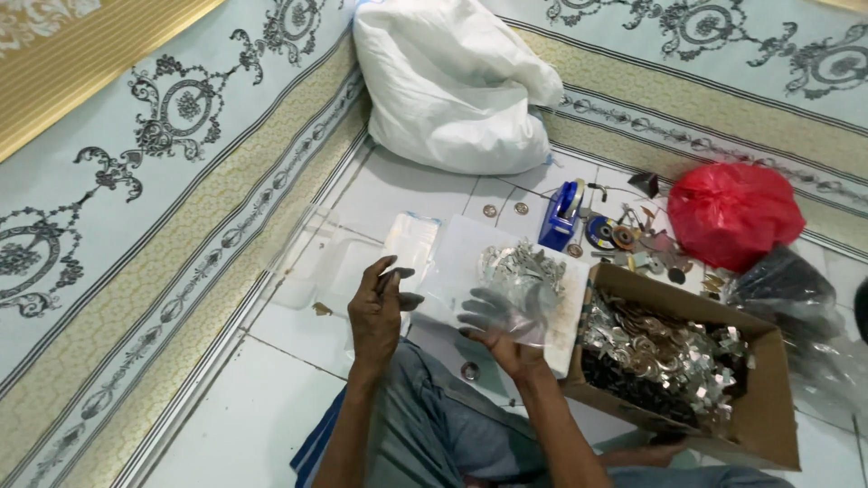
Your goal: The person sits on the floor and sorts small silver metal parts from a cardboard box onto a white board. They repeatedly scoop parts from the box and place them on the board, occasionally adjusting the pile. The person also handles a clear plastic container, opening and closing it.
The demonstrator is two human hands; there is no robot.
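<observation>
Clear plastic bag held over tiled floor, in front of knees; transparent, crumpled, silvery metal bits inside. Right hand under bag, grip closed on its lower part. Left hand grip pinching bag's left edge. Cardboard box of metal pieces just right.

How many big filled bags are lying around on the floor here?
3: a white bag at the top, a red bag at the right, and a dark bag just below it. Others may be out of view.
</observation>
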